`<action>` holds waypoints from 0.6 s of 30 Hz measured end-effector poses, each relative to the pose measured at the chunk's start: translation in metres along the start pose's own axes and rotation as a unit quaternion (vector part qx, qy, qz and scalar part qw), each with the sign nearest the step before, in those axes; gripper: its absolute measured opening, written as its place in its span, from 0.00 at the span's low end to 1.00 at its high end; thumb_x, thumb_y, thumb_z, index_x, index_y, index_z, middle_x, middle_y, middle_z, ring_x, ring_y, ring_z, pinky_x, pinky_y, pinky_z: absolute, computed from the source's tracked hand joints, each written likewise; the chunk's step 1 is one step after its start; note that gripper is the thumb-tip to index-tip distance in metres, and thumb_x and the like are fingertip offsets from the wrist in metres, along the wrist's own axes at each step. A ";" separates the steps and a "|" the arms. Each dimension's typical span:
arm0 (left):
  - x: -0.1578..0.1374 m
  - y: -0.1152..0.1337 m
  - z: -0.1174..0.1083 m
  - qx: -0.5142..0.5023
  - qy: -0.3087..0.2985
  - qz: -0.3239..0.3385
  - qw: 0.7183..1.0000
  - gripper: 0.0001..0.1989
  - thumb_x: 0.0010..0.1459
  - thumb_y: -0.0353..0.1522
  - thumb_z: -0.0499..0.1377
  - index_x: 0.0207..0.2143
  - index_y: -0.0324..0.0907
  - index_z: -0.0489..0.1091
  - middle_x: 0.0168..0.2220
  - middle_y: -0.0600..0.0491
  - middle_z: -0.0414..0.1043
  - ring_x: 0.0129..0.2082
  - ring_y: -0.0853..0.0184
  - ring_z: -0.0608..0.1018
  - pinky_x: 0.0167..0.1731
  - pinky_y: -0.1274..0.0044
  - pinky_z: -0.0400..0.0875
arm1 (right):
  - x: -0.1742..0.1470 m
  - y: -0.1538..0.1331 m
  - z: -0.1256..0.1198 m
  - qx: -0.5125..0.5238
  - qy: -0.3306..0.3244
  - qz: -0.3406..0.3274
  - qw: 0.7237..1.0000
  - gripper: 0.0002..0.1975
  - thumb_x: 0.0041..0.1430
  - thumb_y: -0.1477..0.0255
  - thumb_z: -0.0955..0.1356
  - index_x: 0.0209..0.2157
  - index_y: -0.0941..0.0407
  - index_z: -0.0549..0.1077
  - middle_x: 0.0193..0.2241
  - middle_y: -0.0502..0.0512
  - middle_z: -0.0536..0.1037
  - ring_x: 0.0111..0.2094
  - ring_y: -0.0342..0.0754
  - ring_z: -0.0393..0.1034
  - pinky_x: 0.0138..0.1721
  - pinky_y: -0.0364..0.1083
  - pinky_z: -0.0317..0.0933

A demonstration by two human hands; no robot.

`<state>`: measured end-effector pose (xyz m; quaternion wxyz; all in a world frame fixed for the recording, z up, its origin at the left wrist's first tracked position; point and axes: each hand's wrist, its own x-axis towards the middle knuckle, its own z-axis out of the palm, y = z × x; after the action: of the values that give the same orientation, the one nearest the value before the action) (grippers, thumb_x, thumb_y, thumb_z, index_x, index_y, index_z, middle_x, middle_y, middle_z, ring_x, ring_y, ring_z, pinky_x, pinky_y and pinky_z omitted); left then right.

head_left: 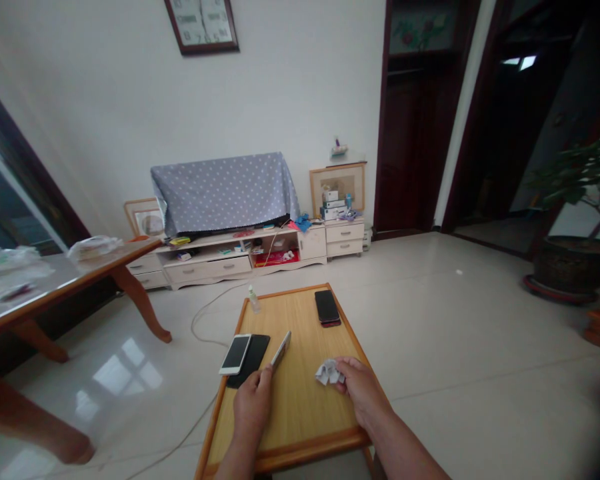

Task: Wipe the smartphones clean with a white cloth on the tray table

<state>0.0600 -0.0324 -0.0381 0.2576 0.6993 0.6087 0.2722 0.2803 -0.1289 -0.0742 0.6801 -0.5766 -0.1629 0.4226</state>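
Note:
My left hand (253,404) is closed on a phone (281,349), held tilted on its edge above the small wooden table (300,427). Between the fingers of my right hand (359,387) is a crumpled white tissue (328,373), over the table's right half. Left of the held phone, a white phone (236,354) with a dark screen rests partly on a black phone case (253,362). A black phone (327,306) lies near the far right corner, with a dark reddish edge showing under it. At the far left stands a small clear spray bottle (255,301).
A larger wooden table (95,263) with plastic bags (94,247) is on the left. A cable (195,327) runs over the tiled floor beside the small table. Along the wall stands a white TV cabinet (210,268) under a dotted cloth (225,193). A potted plant (570,267) is at right.

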 end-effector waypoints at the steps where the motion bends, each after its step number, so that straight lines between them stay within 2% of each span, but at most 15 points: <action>1: -0.001 0.000 0.000 0.001 0.008 0.006 1.000 0.29 0.63 0.53 0.46 0.25 0.44 0.73 0.27 0.52 0.76 0.31 0.62 0.77 0.29 0.78 0.61 | 0.000 0.001 0.000 -0.002 -0.001 0.001 1.000 0.14 0.44 0.62 0.73 0.30 0.57 0.78 0.27 0.54 0.80 0.28 0.46 0.70 0.25 0.41 0.58; 4: -0.005 0.000 0.001 -0.005 0.025 0.018 1.000 0.31 0.64 0.54 0.44 0.24 0.43 0.72 0.25 0.50 0.76 0.30 0.62 0.77 0.28 0.77 0.60 | 0.001 0.002 -0.001 -0.008 -0.001 0.001 1.000 0.14 0.45 0.62 0.72 0.30 0.57 0.78 0.27 0.54 0.80 0.28 0.45 0.70 0.25 0.40 0.58; 7: -0.007 0.000 0.002 -0.011 0.017 0.026 0.999 0.30 0.64 0.53 0.44 0.28 0.43 0.75 0.27 0.49 0.78 0.31 0.61 0.78 0.29 0.77 0.61 | 0.000 0.002 -0.001 -0.012 -0.003 0.000 1.000 0.14 0.46 0.61 0.72 0.31 0.57 0.78 0.29 0.54 0.81 0.30 0.46 0.71 0.26 0.40 0.59; 13: -0.017 0.005 0.009 -0.057 -0.016 0.088 0.994 0.25 0.65 0.50 0.48 0.41 0.45 0.78 0.40 0.50 0.82 0.42 0.61 0.81 0.39 0.78 0.69 | 0.002 0.003 -0.005 0.007 0.003 -0.006 1.000 0.16 0.47 0.61 0.72 0.34 0.57 0.79 0.29 0.54 0.81 0.30 0.47 0.71 0.26 0.41 0.59; 18: -0.025 0.003 0.025 -0.036 -0.038 0.145 0.988 0.21 0.59 0.47 0.57 0.46 0.44 0.76 0.44 0.50 0.80 0.43 0.62 0.80 0.46 0.75 0.71 | 0.008 0.003 -0.013 0.036 0.045 -0.020 0.998 0.17 0.45 0.61 0.74 0.36 0.58 0.79 0.30 0.54 0.80 0.31 0.46 0.70 0.26 0.40 0.60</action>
<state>0.0766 -0.0581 -0.0556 0.2635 0.7805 0.4802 0.3014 0.2935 -0.1309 -0.0827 0.7152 -0.5668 -0.1285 0.3882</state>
